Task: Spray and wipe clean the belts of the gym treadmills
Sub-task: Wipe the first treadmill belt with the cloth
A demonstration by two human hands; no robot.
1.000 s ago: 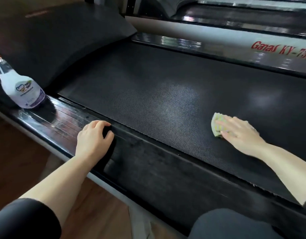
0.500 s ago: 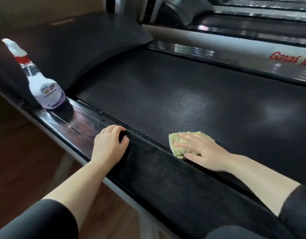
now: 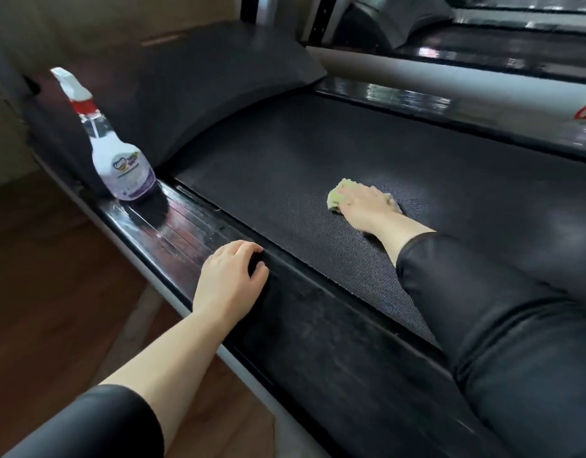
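The right hand (image 3: 364, 206) lay flat on a small yellow-green wiping cloth (image 3: 338, 192), fingers spread and straight, pressing it onto the black textured treadmill belt (image 3: 285, 160) about midway across its width. The left hand (image 3: 230, 279) braced on the glossy black side rail (image 3: 172, 223), fingers curled over its inner edge. A white plastic spray bottle with a red collar (image 3: 119, 160) stood upright farther along that rail, beside the dark motor cover (image 3: 202, 87), well apart from both hands.

The cloth looked soft, limp and light. On the belt's grippy weave it would probably bunch or roll if dragged by one corner, so a broad flat press under palm and fingers suited it best. The belt itself might creep under a hard lengthwise push.
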